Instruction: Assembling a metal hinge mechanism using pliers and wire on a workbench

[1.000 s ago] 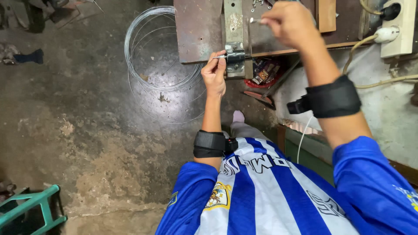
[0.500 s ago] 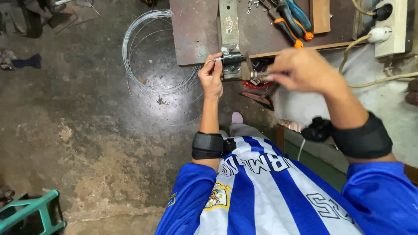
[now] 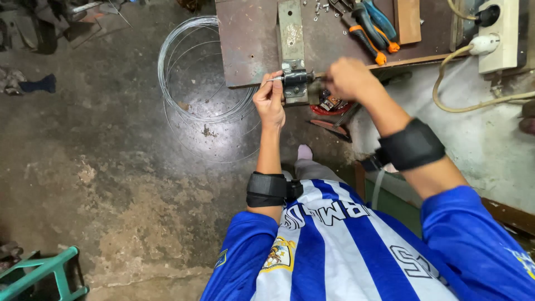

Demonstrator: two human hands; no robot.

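Steel wire pokes out to the left of a small dark clamp-like fixture just above the middle of the frame, and the left hand pinches that wire end between thumb and forefinger, the other fingers curled in close. The fixture sits at the near edge of a rusty brown metal worktable, at the foot of a grey upright metal plate that runs up toward the top of the frame. Just right of the fixture the right hand is closed into a loose fist against its far side; whether those fingers grip a handle or a bit of wire cannot be told, since the back of the hand hides them. Both wrists wear black straps. A large coil of thin wire lies on the stained concrete floor left of the table, partly tucked under its edge. On the tabletop, upper right of the frame, lie pliers with orange-and-black handles beside a pair with blue handles, near a strip of wood. A white power strip with a cream cable sits at the far upper right. A green stool shows at the lower left corner.
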